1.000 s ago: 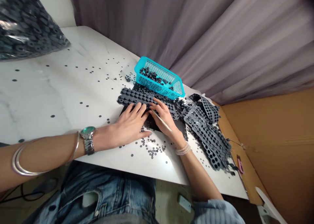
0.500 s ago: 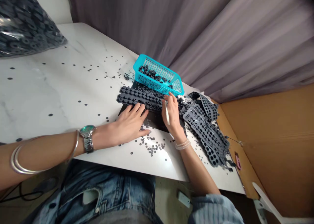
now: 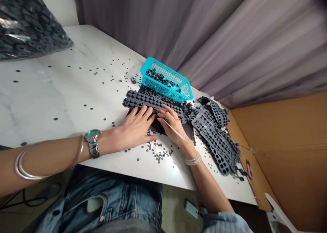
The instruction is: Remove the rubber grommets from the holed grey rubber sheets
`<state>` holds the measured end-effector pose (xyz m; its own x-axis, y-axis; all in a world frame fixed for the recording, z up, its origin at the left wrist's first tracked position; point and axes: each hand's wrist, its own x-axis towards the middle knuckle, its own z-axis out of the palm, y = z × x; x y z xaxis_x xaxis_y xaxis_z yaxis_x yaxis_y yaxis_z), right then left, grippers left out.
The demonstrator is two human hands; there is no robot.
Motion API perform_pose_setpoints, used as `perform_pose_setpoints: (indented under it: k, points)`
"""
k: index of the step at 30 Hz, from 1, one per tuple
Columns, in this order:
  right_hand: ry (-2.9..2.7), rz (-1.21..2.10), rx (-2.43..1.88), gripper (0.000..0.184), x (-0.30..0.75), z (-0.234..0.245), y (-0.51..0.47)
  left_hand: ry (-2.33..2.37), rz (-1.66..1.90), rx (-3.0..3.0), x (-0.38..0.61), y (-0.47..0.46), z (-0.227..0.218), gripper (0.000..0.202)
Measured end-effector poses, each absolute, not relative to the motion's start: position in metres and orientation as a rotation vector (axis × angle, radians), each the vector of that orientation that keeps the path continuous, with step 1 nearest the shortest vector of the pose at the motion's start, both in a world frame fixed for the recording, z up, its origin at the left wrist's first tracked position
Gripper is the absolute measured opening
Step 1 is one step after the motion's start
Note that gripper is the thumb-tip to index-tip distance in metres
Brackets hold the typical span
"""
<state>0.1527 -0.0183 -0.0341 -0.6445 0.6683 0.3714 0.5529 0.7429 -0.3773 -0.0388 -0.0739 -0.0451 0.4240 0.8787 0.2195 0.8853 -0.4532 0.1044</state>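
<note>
1. Dark grey rubber strip (image 3: 150,102), still studded with rings, lies at centre frame on a black mat (image 3: 159,130).
2. Left hand (image 3: 135,126) rests open on the strip's near edge, fingers spread, gripping nothing.
3. Right hand (image 3: 171,121) is curled, pinching a thin white stick (image 3: 173,129).
4. Done so far: a turquoise plastic basket (image 3: 166,80) holds some loose rings, and perforated grey sheets (image 3: 214,141), many holes empty, heap at right.
5. Left: studded strips remain, and stray rings (image 3: 158,151) dot the white marble counter (image 3: 51,103). A plastic bag of rings (image 3: 25,25) sits upper left.
</note>
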Motion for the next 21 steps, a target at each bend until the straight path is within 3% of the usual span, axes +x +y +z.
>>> perform_pose_setpoints:
  k: [13, 21]
  points:
    - [-2.616, 0.07, -0.787, 0.024, 0.143, -0.044, 0.0, -1.571, -0.386, -2.659, -0.042, -0.072, -0.046, 0.072]
    - [-2.494, 0.157, -0.856, 0.02, 0.15, -0.037, -0.006, -1.584, -0.392, -2.691, -0.044, -0.071, -0.044, 0.076]
